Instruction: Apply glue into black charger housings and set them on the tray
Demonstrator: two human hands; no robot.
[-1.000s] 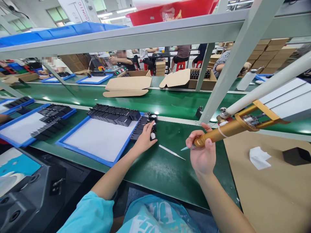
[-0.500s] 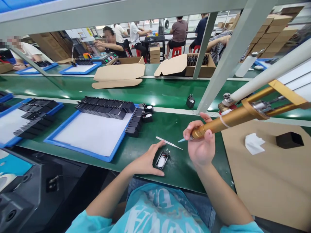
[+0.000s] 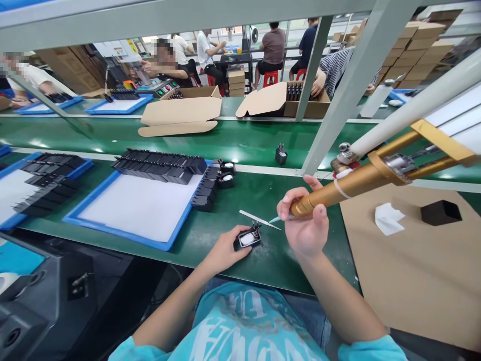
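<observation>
My left hand [image 3: 224,251] is closed around an open black plug adapter [image 3: 248,239] on the green bench, fingers on its far side and thumb on its near side. The adapter's open face points up, showing a white filling and some wires, with its pins toward the upper right. In my right hand [image 3: 307,236] rests the front of a gold glue dispenser [image 3: 330,193], fingers and thumb around its barrel. Its pale blue nozzle [image 3: 275,219] points left, a little above and right of the adapter. A thin white strip [image 3: 259,219] lies behind the adapter, near the nozzle tip.
Left stands a blue-rimmed tray [image 3: 167,245] with rows of black adapters [image 3: 158,168]; more open ones [image 3: 226,179] sit beside it. One adapter [image 3: 280,154] is on the green belt. Cardboard [image 3: 413,281] at right bears crumpled paper [image 3: 389,218] and a black box [image 3: 441,212]. A metal post [image 3: 338,115] rises ahead.
My left hand has closed on the adapter, which has turned so its long side lies more sideways. The dispenser nozzle has shifted slightly left, closer to the adapter. The adapter on the belt has moved left.
</observation>
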